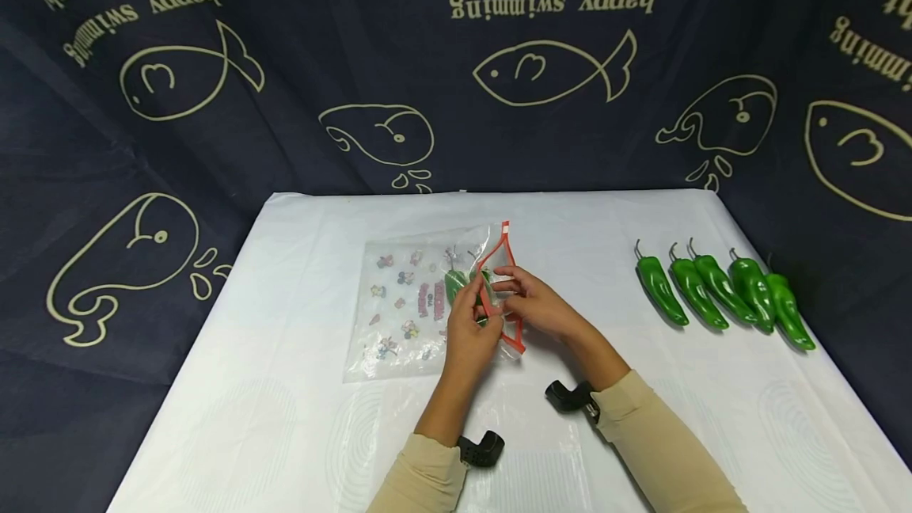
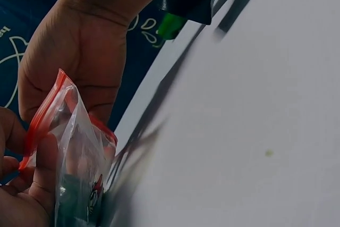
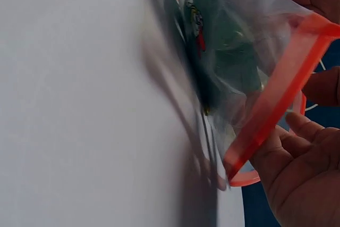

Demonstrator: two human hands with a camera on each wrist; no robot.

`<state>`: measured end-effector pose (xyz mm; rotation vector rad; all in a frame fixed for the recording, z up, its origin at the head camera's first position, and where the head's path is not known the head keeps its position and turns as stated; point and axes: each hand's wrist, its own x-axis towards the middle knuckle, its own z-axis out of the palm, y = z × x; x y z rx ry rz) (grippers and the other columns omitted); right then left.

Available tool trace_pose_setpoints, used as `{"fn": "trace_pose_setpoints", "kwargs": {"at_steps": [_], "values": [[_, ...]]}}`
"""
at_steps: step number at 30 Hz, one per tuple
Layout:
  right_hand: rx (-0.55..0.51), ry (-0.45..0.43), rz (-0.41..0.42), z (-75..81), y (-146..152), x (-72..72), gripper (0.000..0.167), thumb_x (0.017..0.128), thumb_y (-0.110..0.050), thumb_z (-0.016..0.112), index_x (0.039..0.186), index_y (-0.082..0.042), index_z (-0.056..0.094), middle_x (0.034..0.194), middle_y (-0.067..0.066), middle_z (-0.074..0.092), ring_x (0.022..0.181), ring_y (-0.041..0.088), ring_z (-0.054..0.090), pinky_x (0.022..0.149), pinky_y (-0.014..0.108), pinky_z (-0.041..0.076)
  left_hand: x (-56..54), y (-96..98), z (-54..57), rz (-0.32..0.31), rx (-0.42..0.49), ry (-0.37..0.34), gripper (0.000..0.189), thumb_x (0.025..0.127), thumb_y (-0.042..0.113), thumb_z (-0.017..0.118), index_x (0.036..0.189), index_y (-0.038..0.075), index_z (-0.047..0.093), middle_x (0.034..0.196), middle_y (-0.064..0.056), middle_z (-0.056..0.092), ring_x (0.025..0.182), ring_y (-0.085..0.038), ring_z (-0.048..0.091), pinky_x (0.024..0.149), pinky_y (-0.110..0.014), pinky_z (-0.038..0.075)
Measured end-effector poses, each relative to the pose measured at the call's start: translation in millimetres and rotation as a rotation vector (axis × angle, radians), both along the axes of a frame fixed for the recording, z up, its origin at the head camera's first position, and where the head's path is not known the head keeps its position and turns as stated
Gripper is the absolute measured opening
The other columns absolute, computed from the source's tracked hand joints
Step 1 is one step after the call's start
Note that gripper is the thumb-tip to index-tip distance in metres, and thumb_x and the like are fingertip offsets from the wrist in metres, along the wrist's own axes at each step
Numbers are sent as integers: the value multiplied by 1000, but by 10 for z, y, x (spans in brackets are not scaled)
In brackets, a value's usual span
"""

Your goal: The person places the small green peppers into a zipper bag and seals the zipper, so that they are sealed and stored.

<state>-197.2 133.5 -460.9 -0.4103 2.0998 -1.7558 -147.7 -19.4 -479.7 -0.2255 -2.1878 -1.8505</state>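
A clear zip bag [image 1: 392, 323] printed with small cartoon figures lies on the table, its red zip edge [image 3: 287, 83] spread apart at the mouth. Inside it are green peppers [image 1: 456, 285], seen dimly through the plastic; how many is unclear. My left hand [image 1: 472, 339] pinches the near side of the red edge between thumb and fingers. At the bag's mouth, my right hand [image 1: 537, 305] has its loosely bent fingers reaching into the opening. The plastic partly hides those fingertips, and nothing shows between them.
Several green peppers [image 1: 659, 291] lie in a row at the table's right side, stems pointing away. Beneath my forearms is a flat clear plastic sheet [image 1: 530, 457]. A dark cloth [image 1: 456, 141] with fish drawings hangs behind the white table [image 1: 235, 315].
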Motion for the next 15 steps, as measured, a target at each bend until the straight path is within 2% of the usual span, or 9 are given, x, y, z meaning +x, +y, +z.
{"fn": "trace_pose_setpoints", "kwargs": {"at_steps": [5, 10, 15], "values": [[-1, 0, 1, -18, 8, -2, 61, 91, 2, 50, 150, 0, 34, 140, 29, 49, 110, 33, 62, 83, 38, 55, -3, -17, -13, -9, 8, -40, 74, 76, -10, 57, 148, -1, 43, 134, -16, 52, 87, -23, 61, 72, -23, 53], [8, 32, -22, -4, 59, 1, 58, 91, 3, 51, 147, 5, 35, 138, 30, 49, 105, 32, 63, 80, 38, 56, -3, -15, -24, 11, -13, -47, 70, 77, -7, 60, 146, -2, 45, 130, -16, 55, 85, -19, 61, 70, -24, 54], [18, 57, -52, 26, 131, 0, 56, 91, 3, 55, 145, 6, 39, 135, 32, 49, 106, 41, 60, 80, 43, 56, 0, -9, -25, 28, -24, -61, 67, 80, -6, 63, 145, -1, 47, 128, -16, 56, 82, -17, 61, 68, -23, 54]]}}
